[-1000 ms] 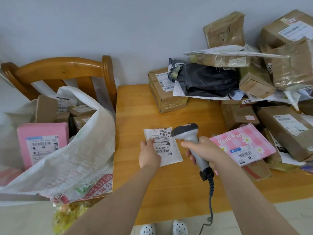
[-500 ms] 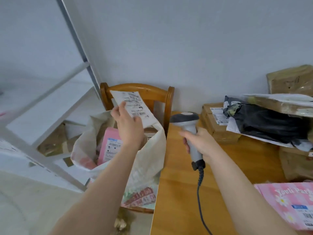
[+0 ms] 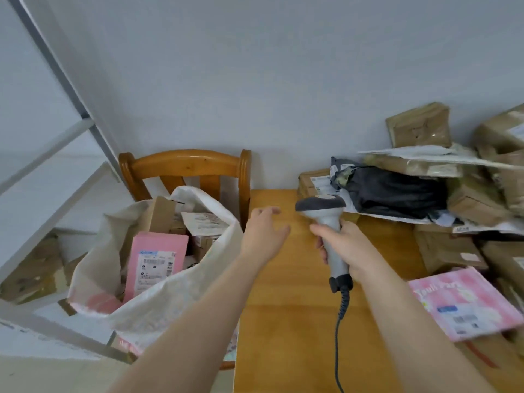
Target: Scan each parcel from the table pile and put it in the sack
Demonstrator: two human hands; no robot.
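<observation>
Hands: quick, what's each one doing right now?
Left hand: open, holding nothing.
Right hand: grips the scanner.

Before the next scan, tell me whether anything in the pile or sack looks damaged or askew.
A white mailer juts sideways out of the pile, its edge ragged. The black bag slumps over a carton. Parcels in the sack lean at angles. Nothing looks spilled.

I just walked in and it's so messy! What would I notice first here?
Probably the grey scanner, gripped upright in the right hand over the table. Left of it, a white sack by the chair holds parcels, a pink box in front. Brown parcels pile up at the table's far right.
</observation>
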